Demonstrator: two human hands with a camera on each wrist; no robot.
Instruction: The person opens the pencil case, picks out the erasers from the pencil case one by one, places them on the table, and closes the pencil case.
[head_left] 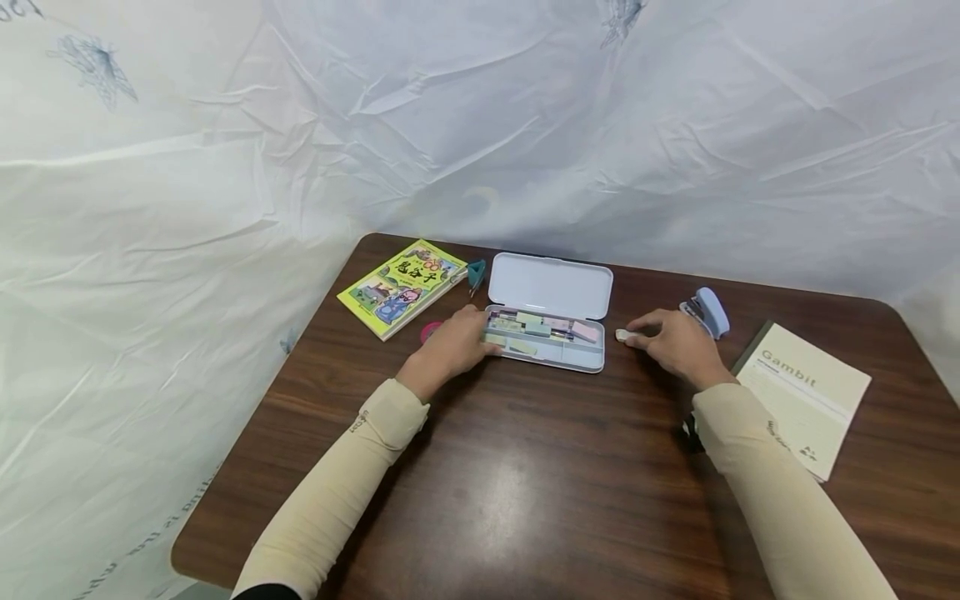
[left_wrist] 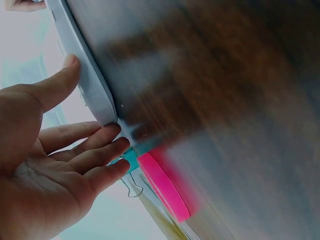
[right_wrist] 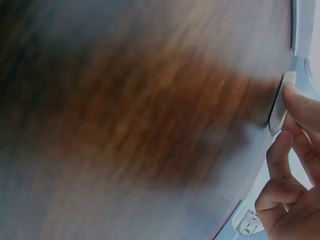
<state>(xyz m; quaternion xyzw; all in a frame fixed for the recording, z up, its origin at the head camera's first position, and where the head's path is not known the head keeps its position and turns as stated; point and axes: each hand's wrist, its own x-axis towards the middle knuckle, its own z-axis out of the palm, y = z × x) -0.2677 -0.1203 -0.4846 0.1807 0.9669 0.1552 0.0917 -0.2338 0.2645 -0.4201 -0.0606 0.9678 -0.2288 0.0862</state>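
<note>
Pinching a small white object (head_left: 622, 335) right of the open pencil case (head_left: 583, 357), my right hand (head_left: 675, 343) beside a stapler (head_left: 714, 313), my left hand (head_left: 459, 340) spread against the case's left end, pink roll (left_wrist: 165, 186) and yellow book (head_left: 405, 287) left, notebook (head_left: 806, 392) right.

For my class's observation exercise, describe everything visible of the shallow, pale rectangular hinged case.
The shallow, pale rectangular hinged case lies open on the dark brown, wood-grained table, its surface looking like metal or plastic. The rounded-corner lid is swung back on the far side. Inside, a back section holds pastel blocks and slim sticks, perhaps pens; a front section has pale green pieces at its left. The person's left hand touches the case's left end.
</note>
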